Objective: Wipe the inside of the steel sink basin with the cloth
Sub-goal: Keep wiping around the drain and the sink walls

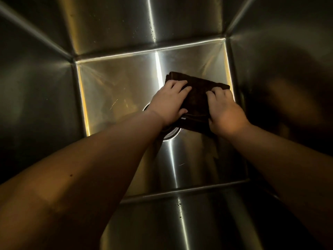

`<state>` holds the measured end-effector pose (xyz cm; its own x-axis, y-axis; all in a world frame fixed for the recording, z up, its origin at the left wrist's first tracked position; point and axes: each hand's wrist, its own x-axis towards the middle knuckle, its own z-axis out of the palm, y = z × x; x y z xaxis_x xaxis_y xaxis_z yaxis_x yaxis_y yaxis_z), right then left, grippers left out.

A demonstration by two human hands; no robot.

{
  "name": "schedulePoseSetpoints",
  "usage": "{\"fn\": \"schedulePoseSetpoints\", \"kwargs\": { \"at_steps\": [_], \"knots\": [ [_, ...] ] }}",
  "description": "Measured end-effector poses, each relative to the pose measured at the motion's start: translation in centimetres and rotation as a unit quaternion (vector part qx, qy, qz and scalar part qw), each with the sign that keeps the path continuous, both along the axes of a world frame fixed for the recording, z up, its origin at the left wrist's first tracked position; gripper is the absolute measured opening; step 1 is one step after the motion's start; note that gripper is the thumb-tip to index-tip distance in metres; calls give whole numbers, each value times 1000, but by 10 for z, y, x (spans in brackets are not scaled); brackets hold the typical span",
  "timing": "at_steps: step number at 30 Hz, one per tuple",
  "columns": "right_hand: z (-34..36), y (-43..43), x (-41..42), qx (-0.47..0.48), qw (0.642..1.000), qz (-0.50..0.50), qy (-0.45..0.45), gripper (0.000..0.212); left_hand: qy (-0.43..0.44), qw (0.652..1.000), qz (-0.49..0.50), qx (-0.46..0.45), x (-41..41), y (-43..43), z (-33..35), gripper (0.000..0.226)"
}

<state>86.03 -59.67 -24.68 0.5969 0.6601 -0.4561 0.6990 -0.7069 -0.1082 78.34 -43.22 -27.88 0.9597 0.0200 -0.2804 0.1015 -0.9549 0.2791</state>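
Note:
I look straight down into a deep steel sink basin. A dark brown folded cloth lies on the basin floor, right of centre, close to the right wall. My left hand holds the cloth's left part, fingers bent over it and thumb at its near edge. My right hand grips the cloth's right part with curled fingers. The round drain sits just under my left wrist and the cloth's near corner, mostly hidden by them.
Steel walls rise steeply on all sides; the far wall carries small dark specks and droplets, as does the near wall. The floor's left half shows faint scratches and bright reflections. Both forearms reach in from the bottom corners.

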Motion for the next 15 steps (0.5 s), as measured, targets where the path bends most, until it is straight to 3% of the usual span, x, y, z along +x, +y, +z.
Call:
{"fn": "schedulePoseSetpoints", "kwargs": {
  "at_steps": [3,9,15],
  "knots": [
    [1,6,-2,-20,1000,9,-17,66,13,999,-6,43,4,-7,8,71],
    [3,4,-9,-20,1000,-23,1,49,43,997,49,39,-5,-26,16,62],
    [24,14,-15,-52,999,14,0,54,65,997,22,36,-16,-24,27,68]
  ]
}}
